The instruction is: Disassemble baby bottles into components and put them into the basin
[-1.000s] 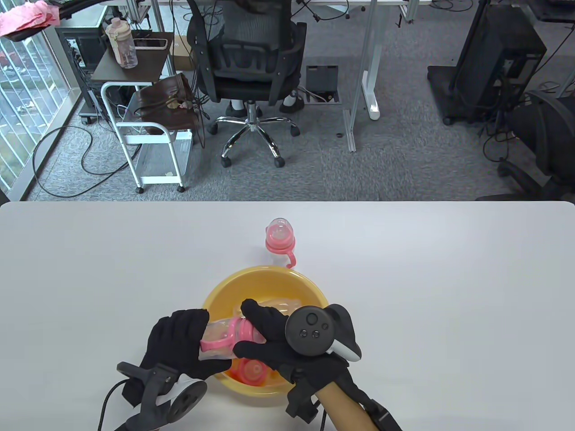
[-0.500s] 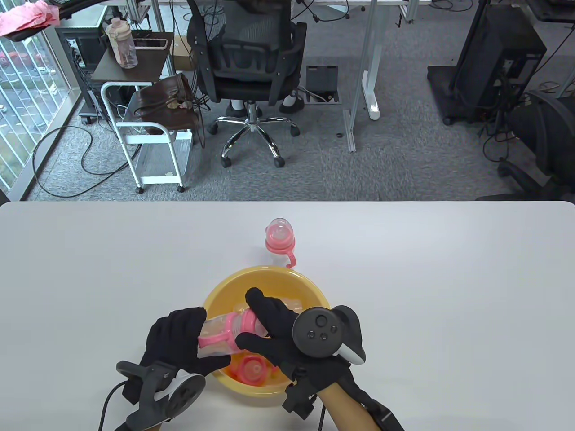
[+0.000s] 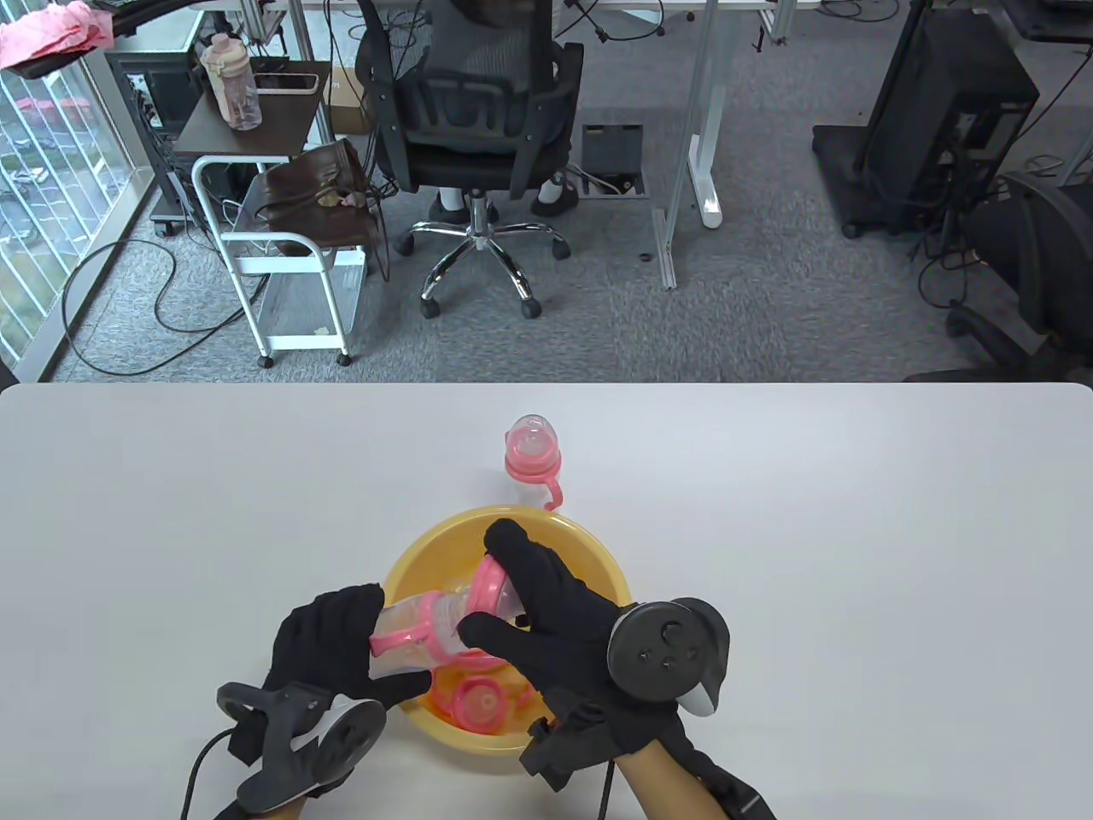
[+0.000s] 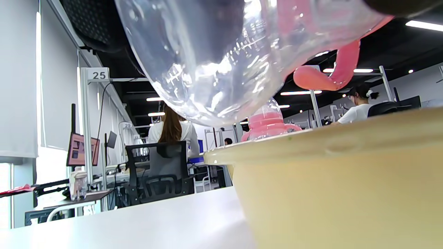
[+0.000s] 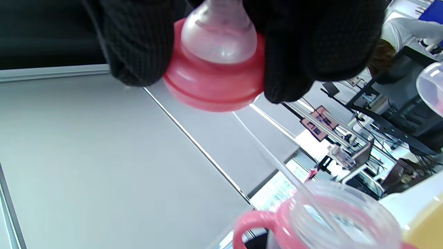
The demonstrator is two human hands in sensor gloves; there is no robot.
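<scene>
Bottle (image 3: 418, 630), lower centre over the basin (image 3: 598, 559): my left hand (image 3: 337, 645) is gripping its body; my right hand (image 3: 546, 615) is pinching the pink nipple collar (image 3: 487, 589), lifted clear.

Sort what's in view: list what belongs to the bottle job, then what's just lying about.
Job:
- bottle body, held by the left hand
- nipple collar, gripped by the right hand
- yellow basin with a pink part inside
- whole bottle beyond the basin

Lying about:
- office chair
- white cart
- pink water bottle
</scene>
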